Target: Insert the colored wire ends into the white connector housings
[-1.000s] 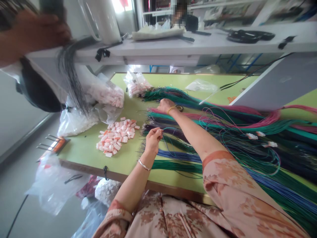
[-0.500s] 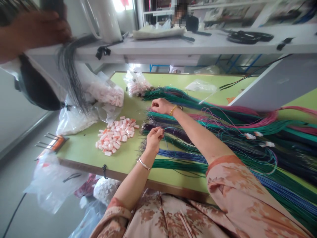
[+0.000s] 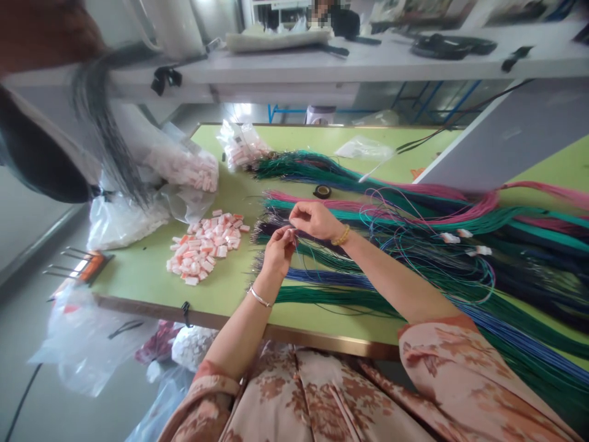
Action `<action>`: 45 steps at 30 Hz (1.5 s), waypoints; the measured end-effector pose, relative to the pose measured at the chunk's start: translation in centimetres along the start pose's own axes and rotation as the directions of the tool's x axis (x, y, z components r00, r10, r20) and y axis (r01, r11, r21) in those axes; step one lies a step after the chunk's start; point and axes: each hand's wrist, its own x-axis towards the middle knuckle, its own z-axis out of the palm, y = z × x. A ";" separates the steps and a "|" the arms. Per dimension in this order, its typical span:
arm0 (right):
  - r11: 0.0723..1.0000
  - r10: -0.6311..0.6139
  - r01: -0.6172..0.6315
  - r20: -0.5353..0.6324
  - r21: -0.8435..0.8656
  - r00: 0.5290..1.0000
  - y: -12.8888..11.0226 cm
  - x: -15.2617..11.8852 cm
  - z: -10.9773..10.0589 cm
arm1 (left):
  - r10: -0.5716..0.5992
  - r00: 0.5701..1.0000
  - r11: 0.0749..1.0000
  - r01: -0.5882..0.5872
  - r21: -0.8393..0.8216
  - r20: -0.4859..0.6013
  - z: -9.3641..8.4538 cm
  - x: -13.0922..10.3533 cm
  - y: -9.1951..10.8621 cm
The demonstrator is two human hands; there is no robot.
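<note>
My left hand is closed in a pinch above the wire bundles, with a thin light teal wire trailing from its fingers. Whatever else lies between those fingertips is too small to make out. Close beside it, my right hand is closed too, its fingertips almost meeting the left ones; what it pinches is hidden. Under and around both hands lie bundles of pink wires, dark purple wires, blue wires and green wires. Small white-and-orange connectors form a loose pile to the left.
A black tape roll lies behind my right hand. Bags of connectors stand at the left, near an orange pronged holder. Wired connectors rest on the right. A white shelf crosses above; another person's hand is upper left.
My right hand has left the ends of the pink wires and come down to my left hand's fingertips. The left hand stays pinched on its wire. The whole view has shifted slightly.
</note>
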 end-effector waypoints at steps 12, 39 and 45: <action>0.944 -0.201 0.170 -0.082 -0.283 0.976 1.9 -3.0 0.8 | -0.104 0.994 0.994 0.101 -0.049 -0.044 0.7 -0.4 0.0; 0.891 -0.261 0.218 -0.057 -0.399 0.964 3.1 -3.5 1.3 | 0.056 0.995 0.995 -0.049 0.083 -0.086 -0.1 -0.1 -0.6; 0.959 -0.201 0.169 -0.122 -0.228 0.972 3.5 -3.9 1.7 | 0.074 0.993 0.984 -0.058 0.168 -0.093 0.0 -0.3 -0.4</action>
